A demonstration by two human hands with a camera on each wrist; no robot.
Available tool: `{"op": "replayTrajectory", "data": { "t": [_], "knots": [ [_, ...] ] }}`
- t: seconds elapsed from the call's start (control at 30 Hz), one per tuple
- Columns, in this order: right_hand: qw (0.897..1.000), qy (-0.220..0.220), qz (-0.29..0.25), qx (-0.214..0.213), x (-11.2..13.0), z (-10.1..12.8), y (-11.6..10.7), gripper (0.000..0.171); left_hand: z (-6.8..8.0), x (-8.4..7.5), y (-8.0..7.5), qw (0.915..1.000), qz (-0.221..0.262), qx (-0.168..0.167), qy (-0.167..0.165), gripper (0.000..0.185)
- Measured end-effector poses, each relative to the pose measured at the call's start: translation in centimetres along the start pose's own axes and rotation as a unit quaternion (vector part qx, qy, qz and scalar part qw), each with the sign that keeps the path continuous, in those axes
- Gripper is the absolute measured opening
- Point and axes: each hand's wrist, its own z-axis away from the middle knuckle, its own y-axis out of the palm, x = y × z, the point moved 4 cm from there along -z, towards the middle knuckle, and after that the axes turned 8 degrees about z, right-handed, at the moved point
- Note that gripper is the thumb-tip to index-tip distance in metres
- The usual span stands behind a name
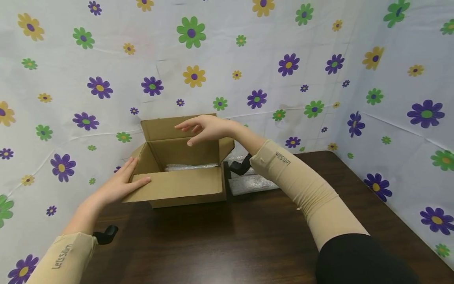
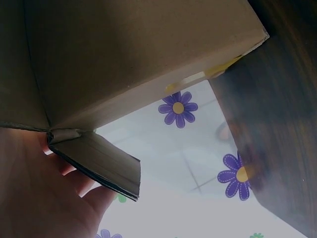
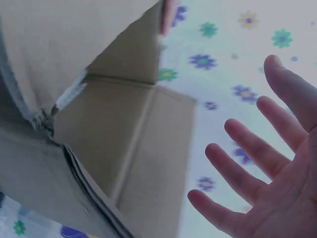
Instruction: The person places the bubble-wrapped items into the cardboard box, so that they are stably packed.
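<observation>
From the head only: clear plastic [image 1: 191, 167] inside the cardboard box [image 1: 191, 202] on the table [image 1: 248, 236], plastic-wrapped pieces [image 1: 250, 185] right of it. At the box's front-left corner, gripping: left hand [image 1: 118, 185], partly behind the side flap [image 2: 101, 163] from its wrist. Above the box, spread, holding nothing: right hand [image 1: 211, 128], palm visible only from its wrist.

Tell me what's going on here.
A person has their left hand on the raised flaps at the left of an open cardboard box, which stands on a dark wooden table. Their right hand is raised in the air by the box, fingers spread and holding nothing. Something shiny, like clear plastic wrapping, shows inside the box, and more shiny clear packaging lies on the table to its right.
</observation>
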Motion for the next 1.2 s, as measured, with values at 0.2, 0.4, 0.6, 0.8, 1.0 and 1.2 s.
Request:
{"op": "replayTrajectory", "data": {
  "t": [0.2,0.4,0.6,0.8,1.0,1.2],
  "knots": [
    [0.999,-0.031,0.006,-0.038,1.2,5.3,-1.6,0.059,-0.1,-0.2,0.0,1.0000,0.006,0.001,0.007,0.094],
    [0.997,-0.032,0.017,-0.062,0.8,10.8,-2.1,0.054,-0.2,-0.2,-0.1,0.9999,0.003,0.004,0.009,0.094],
    [0.998,0.011,-0.001,-0.067,-1.5,14.4,-1.3,0.055,-0.1,-0.1,0.0,0.9999,0.006,0.006,0.009,0.094],
    [0.996,0.039,0.003,-0.075,-4.5,16.3,0.6,0.061,-0.1,-0.2,0.0,0.9999,0.009,0.011,0.010,0.095],
    [0.996,0.026,-0.011,-0.090,-8.2,17.2,3.6,0.068,0.0,-0.1,0.1,0.9999,0.008,0.011,0.007,0.095],
    [0.991,0.050,-0.015,-0.119,-11.9,18.1,6.4,0.068,-0.1,0.0,0.2,0.9999,0.009,0.008,0.007,0.095]
  ]
}}
